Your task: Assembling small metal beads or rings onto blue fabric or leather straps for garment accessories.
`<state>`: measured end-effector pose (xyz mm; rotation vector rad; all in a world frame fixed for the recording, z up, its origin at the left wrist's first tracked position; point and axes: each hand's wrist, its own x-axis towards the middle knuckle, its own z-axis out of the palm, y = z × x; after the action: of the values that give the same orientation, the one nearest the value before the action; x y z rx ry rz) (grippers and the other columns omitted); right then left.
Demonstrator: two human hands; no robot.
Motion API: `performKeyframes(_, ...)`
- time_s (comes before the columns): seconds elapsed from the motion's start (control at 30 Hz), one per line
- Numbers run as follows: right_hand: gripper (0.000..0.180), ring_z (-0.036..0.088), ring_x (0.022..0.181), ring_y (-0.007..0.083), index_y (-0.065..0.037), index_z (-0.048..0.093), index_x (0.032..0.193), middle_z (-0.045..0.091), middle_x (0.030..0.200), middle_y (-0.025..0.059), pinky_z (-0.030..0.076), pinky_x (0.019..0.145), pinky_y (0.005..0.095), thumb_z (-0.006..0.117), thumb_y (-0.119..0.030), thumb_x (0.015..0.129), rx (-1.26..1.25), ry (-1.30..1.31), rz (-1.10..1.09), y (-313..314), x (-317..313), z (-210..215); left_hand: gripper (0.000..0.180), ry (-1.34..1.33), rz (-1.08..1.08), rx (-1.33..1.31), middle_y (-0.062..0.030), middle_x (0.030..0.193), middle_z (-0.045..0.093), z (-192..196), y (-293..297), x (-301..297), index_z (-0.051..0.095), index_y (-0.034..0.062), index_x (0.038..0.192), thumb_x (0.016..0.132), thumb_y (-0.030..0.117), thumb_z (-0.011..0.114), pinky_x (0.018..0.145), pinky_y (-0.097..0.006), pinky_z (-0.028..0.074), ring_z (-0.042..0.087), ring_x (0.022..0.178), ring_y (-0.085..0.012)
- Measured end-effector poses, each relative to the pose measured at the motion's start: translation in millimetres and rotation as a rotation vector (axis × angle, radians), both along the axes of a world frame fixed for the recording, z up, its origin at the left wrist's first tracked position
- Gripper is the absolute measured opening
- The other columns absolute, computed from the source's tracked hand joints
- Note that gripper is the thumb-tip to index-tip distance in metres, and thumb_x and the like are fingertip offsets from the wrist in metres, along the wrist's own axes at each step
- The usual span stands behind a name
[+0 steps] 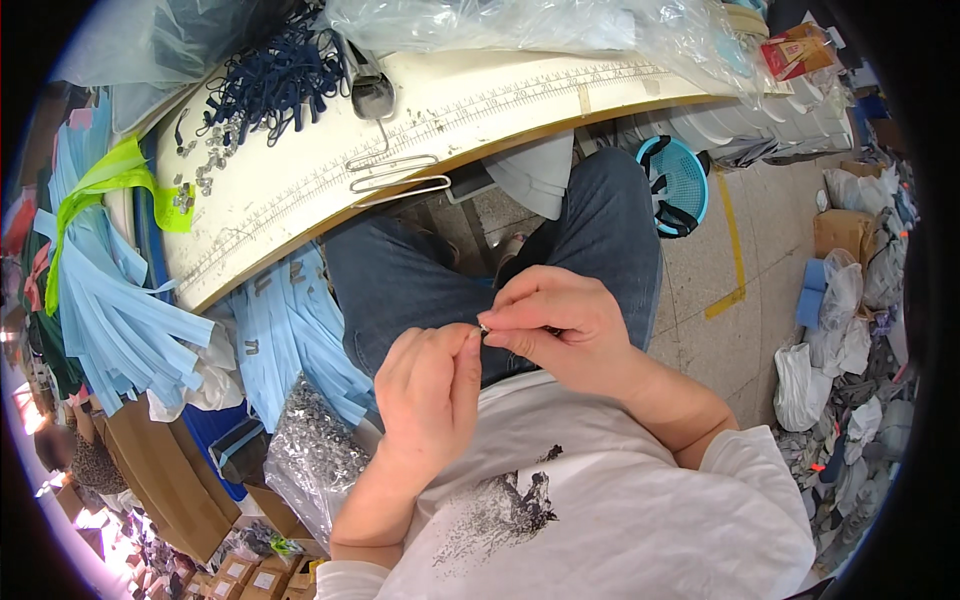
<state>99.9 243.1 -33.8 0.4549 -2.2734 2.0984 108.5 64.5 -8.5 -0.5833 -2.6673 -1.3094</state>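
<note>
Above my lap, my left hand (430, 390) and my right hand (570, 325) meet with their fingertips pinched together. Between them shows a tiny shiny piece (484, 328), too small to name. A bit of something dark peeks out by my right fingers. On the white table beyond lies a heap of navy cord loops (275, 80), with small metal pieces (210, 165) scattered beside it. A bent wire hook (400, 180) sticks out over the table's front edge.
Light blue strips (115, 290) hang at the table's left end, under a lime-green strip (110, 180). A clear bag of metal pieces (315, 450) sits by my left arm. A blue basket (675, 185) stands on the floor; bags and scraps (850, 370) pile up at right.
</note>
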Motion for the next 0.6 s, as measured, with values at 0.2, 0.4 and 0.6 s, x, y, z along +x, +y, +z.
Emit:
performKeyframes(0.2,0.020,0.061,0.071,0.0129,-0.003,0.073,0.096,0.065,0.089,0.0074,0.047,0.060,0.0226,0.075,0.002,0.076,0.029,0.000,0.007,-0.6,-1.1,2.0,0.010,-0.008,0.024,-0.031,-0.0107,0.072,0.057,-1.3,1.4,-0.3,0.059,0.0013,0.090,0.083,-0.003,0.064,0.053,-0.036,0.040,0.051,0.057,-0.0279)
performKeyframes(0.4,0.019,0.059,0.071,0.0097,-0.002,0.071,0.098,0.065,0.090,0.0063,0.044,0.058,0.0210,0.074,0.001,0.080,-0.092,-0.254,0.023,1.0,2.5,3.1,0.008,0.013,-0.032,-0.005,-0.0137,0.073,0.053,-6.6,1.6,-1.0,0.056,-0.0023,0.094,0.086,-0.004,0.058,0.057,-0.036,0.039,0.049,0.061,-0.0296)
performKeyframes(0.6,0.019,0.059,0.074,0.0106,-0.002,0.071,0.098,0.065,0.090,0.0063,0.046,0.061,0.0224,0.074,0.001,0.079,-0.096,-0.183,0.018,2.1,1.2,-2.1,0.021,0.049,-0.059,-0.083,-0.0123,0.079,0.054,-4.1,1.7,-0.2,0.056,-0.0003,0.099,0.080,-0.005,0.062,0.059,-0.039,0.039,0.049,0.064,-0.0305)
